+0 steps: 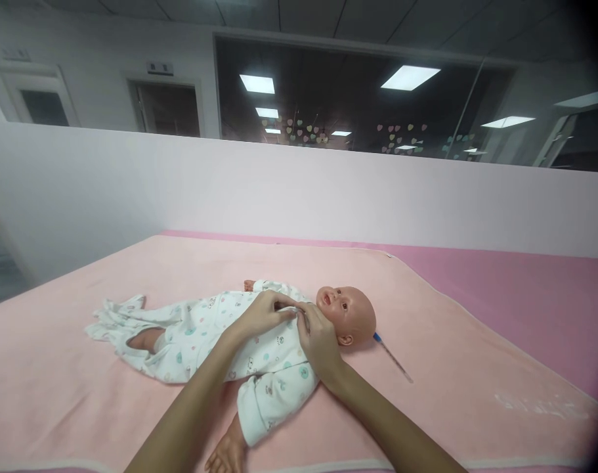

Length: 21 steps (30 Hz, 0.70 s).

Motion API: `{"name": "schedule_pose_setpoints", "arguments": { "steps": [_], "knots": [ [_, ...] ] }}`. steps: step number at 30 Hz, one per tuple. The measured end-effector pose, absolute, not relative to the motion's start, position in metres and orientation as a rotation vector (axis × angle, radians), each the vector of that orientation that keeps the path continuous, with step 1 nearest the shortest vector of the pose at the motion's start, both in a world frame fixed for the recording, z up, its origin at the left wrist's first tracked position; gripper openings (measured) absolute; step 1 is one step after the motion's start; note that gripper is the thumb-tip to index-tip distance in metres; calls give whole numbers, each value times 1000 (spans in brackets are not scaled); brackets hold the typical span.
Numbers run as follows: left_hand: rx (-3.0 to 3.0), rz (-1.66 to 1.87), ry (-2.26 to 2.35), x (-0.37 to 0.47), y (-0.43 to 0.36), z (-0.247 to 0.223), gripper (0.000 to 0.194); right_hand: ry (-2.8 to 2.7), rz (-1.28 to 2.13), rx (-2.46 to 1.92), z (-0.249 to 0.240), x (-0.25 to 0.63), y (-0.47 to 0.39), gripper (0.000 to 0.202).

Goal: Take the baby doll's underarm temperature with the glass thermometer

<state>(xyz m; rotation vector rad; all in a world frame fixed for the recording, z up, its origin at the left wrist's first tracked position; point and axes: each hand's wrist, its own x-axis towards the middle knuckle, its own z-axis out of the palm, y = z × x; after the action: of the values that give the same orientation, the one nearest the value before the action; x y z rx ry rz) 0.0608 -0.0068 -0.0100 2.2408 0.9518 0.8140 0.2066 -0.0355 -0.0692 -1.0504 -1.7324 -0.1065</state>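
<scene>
A baby doll (360, 312) lies on its back, its head to the right and its face turned upward. It wears a white printed baby outfit (274, 351) with long sleeves and legs. At the chest just below the doll's chin, my left hand (264, 315) pinches the outfit's front near the neckline. My right hand (321, 335) meets it there from the right, its fingers closed on the same cloth. The fingertips nearly touch, and whatever fastening lies between them is hidden. One doll hand (228, 453) sticks out of the near sleeve.
Beside the doll's head lies a thin clear stick with a blue end (394, 358), perhaps a thermometer. A pale pink blanket (476, 394) covers the surface, over a darker pink mat (525, 289). A white partition (299, 197) stands behind, with a dark window (328, 85) beyond.
</scene>
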Motion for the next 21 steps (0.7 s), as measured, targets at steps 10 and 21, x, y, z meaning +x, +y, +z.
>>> {"name": "schedule_pose_setpoints", "arguments": {
  "steps": [10, 21],
  "knots": [
    [2192, 780, 895, 60, -2, -13, 27, -1719, -56, -1077, -68, 205, -38, 24],
    [2158, 770, 938, 61, 0, -14, 24, -1665, -12, -1104, -69, 203, -40, 19]
  ]
}}
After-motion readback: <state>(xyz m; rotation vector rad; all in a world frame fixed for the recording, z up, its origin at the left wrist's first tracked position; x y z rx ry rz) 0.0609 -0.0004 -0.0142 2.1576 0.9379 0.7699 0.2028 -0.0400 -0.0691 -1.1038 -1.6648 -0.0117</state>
